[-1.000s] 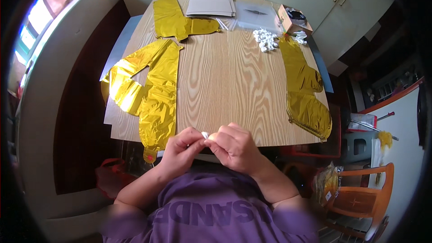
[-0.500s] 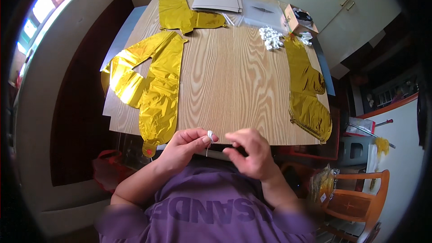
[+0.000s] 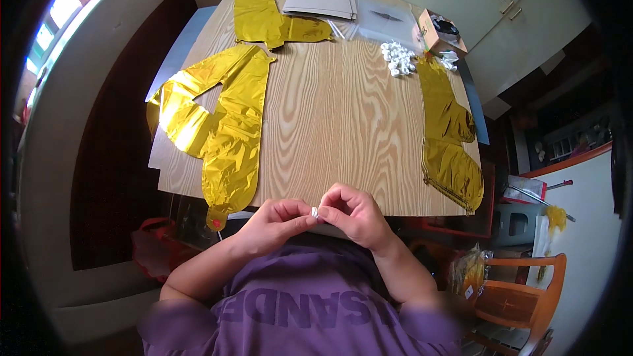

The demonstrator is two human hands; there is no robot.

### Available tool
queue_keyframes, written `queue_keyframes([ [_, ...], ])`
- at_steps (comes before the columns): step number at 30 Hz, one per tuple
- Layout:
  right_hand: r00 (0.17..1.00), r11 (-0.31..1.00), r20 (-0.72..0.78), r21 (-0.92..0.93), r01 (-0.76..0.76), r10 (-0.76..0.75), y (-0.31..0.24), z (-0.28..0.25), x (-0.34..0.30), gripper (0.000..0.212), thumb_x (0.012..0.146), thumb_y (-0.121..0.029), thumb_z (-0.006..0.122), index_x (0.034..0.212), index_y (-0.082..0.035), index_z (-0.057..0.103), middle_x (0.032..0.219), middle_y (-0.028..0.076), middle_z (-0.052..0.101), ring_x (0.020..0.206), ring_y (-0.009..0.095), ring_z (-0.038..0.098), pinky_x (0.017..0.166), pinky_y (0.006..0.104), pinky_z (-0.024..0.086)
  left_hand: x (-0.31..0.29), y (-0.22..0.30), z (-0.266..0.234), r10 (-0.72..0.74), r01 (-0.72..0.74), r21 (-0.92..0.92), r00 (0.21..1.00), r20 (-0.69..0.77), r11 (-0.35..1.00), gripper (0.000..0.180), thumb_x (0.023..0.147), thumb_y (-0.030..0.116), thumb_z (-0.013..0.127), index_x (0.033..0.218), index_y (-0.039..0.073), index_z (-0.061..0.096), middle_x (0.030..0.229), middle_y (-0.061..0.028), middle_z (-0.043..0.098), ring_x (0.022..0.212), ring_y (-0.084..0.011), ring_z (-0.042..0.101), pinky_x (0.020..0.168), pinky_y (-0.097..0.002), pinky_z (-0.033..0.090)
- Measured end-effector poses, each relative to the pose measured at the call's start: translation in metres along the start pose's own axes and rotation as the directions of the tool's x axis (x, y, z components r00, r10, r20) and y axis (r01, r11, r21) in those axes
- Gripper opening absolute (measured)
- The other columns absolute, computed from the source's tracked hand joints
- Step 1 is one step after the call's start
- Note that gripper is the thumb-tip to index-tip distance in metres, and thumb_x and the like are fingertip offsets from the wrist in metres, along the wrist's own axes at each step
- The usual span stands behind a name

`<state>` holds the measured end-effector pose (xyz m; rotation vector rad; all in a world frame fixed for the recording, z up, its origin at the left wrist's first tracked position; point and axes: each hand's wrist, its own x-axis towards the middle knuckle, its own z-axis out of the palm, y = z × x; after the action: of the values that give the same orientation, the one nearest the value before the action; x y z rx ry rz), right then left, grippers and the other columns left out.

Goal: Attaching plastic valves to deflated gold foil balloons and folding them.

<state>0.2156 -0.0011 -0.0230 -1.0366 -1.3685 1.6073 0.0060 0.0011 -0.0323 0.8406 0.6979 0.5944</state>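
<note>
Just past the table's near edge, a small wound bundle of white string (image 3: 315, 212) is pinched in my left hand (image 3: 279, 223) between thumb and forefinger. My right hand (image 3: 353, 216) is closed too, its thumb and forefinger meeting at the bundle's right side. To the left lies a flat gold foil balloon (image 3: 239, 125) with a hole through it. Another flat gold foil balloon (image 3: 256, 16) is behind it at the far left. A folded gold foil balloon (image 3: 443, 102) rests along the right side. Several similar white bundles (image 3: 398, 59) are heaped at the far right.
The wooden table (image 3: 316, 112) spreads in front of me. At its back are stacked pale sheets (image 3: 318, 1), a clear plastic sleeve (image 3: 389, 21), thin white sticks (image 3: 337, 30) and a small box (image 3: 438, 34). A wooden chair (image 3: 521, 296) stands at the lower right.
My right hand has moved left and down, from apart to meeting the bundle. The left hand has shifted slightly right and lower. A thread hanging from the bundle before no longer shows.
</note>
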Motion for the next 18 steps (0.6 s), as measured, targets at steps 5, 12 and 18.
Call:
queue_keyframes([
  [5, 0.964, 0.948, 0.02, 0.174, -0.265, 0.266, 0.033, -0.001, -0.009, 0.011, 0.087, -0.008, 0.068, 0.093, -0.003, 0.061, 0.084, -0.001, 0.058, 0.075, 0.005, 0.054, 0.068, 0.0223, 0.046, -0.002, -0.001, 0.002, 0.002, -0.003, 0.019, 1.0, 0.029, 1.0, 0.008, 0.092, 0.008, 0.061, 0.095, 0.002, 0.067, 0.092, 0.0003, 0.063, 0.083, -0.0075, 0.056, 0.077, -0.0222, 0.044],
  [12, 0.945, 0.875, 0.046, -0.365, 0.319, -0.325, -0.042, -0.004, -0.017, 0.014, 0.083, -0.001, 0.07, 0.094, -0.001, 0.062, 0.086, 0.006, 0.06, 0.076, 0.012, 0.06, 0.069, 0.0249, 0.049, -0.003, 0.005, -0.001, 0.124, -0.162, 0.391, 0.985, 0.121, 0.906, 0.009, 0.092, 0.008, 0.06, 0.087, 0.0, 0.063, 0.085, -0.0011, 0.059, 0.081, -0.0081, 0.055, 0.073, -0.0239, 0.043],
  [18, 0.941, 0.914, 0.263, -0.288, 0.285, -0.211, -0.032, -0.004, -0.007, 0.018, 0.079, 0.0, 0.074, 0.093, -0.001, 0.064, 0.089, 0.008, 0.063, 0.084, 0.019, 0.063, 0.077, 0.0305, 0.051, -0.005, 0.015, -0.001, 0.149, -0.242, 0.425, 0.959, 0.241, 0.872, 0.01, 0.091, 0.009, 0.062, 0.09, -0.001, 0.066, 0.088, -0.0019, 0.06, 0.083, -0.0092, 0.055, 0.073, -0.0248, 0.044],
])
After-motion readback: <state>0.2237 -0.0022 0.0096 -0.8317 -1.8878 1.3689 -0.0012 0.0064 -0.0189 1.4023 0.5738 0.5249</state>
